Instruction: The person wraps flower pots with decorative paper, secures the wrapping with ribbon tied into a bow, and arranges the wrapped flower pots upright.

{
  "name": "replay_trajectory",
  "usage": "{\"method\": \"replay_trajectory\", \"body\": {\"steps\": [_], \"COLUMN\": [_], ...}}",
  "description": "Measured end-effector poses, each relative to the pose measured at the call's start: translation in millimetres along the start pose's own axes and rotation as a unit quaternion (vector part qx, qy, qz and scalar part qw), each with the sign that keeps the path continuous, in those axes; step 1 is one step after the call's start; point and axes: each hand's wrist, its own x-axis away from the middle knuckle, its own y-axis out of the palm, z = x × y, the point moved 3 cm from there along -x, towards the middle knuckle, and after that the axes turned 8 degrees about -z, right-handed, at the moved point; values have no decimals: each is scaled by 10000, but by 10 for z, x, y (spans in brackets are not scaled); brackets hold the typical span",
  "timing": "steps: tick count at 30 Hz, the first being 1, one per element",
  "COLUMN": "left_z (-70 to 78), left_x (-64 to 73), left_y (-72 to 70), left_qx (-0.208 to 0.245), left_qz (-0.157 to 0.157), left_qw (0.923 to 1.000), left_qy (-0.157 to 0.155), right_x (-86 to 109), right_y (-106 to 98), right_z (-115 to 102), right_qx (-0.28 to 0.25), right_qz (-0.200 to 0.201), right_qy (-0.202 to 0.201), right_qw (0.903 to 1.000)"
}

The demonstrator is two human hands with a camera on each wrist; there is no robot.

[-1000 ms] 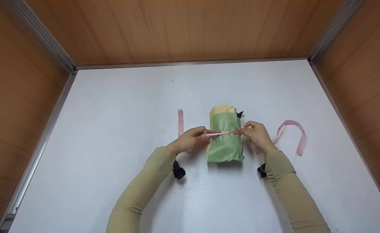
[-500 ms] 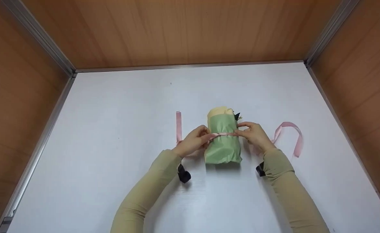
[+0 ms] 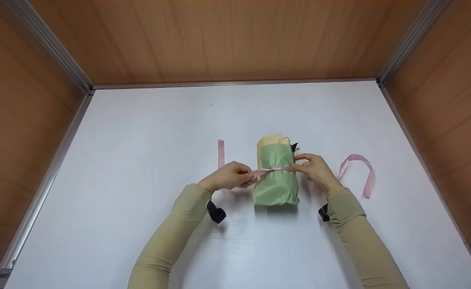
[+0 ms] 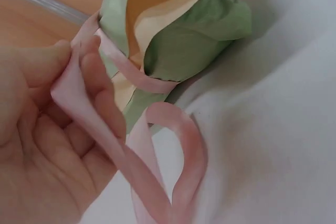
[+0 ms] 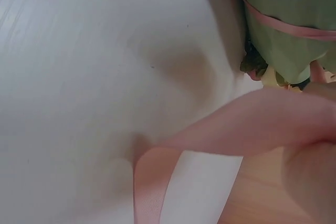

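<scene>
A bundle wrapped in green and cream paper (image 3: 277, 188) lies on the white table, with a pink ribbon (image 3: 277, 169) round its middle. Dark leaves and small flowers (image 5: 257, 66) peek out at its far right side. On the bundle's left, my left hand (image 3: 229, 176) pinches one length of the ribbon between thumb and forefinger, drawn out from the paper. In the left wrist view that ribbon (image 4: 100, 129) runs down across the fingers into a loop. My right hand (image 3: 317, 170) pinches the ribbon at the bundle's right edge, and its tail hangs toward the table.
One ribbon tail (image 3: 221, 154) lies on the table left of the bundle. The other tail (image 3: 366, 168) curves in an arc beyond my right hand. Wooden panels (image 3: 235, 40) with metal edging stand at the back and both sides.
My left hand first moved in against the bundle's left side, then drew back left and down with the ribbon pinched. My right hand has stayed at the right edge.
</scene>
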Motion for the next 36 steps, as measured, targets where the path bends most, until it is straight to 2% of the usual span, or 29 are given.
{"method": "replay_trajectory", "body": {"steps": [2,4,7,10,12,16,18,21,27,32,34,36], "left_z": [20,48,115,182,219,254,260,246,221,196,173,150], "left_x": [30,30,-24,-113,-173,-261,-288,-317,-316,-356,-371,-386], "left_y": [-2,15,68,141,195,279,306,320,324,334,338,340], "left_qx": [21,355,888,1178,1577,2488,2755,2643,2199,1635,1508,1574], "left_qz": [-117,-74,372,1070,1374,1624,1625,1577,1422,1510,1660,1858], "left_qw": [9999,9990,9928,9809,9693,9459,9386,9420,9537,9638,9624,9565], "left_qy": [69,248,716,1116,1291,1303,1294,1340,1480,1469,1535,1606], "right_x": [17,29,28,18,14,10,10,12,7,-7,-18,-29], "right_y": [-15,-23,-6,26,43,64,67,70,73,66,69,73], "right_z": [8,14,10,2,-8,-38,-51,-58,-53,-49,-44,-44], "right_qx": [96,142,145,121,176,261,238,174,138,168,171,207], "right_qz": [24,53,33,5,7,39,26,13,0,-19,-15,22], "right_qy": [23,47,35,-48,-120,-190,-194,-163,-192,-244,-241,-259], "right_qw": [9999,9999,9999,9999,9998,9995,9995,9997,9997,9996,9996,9994]}}
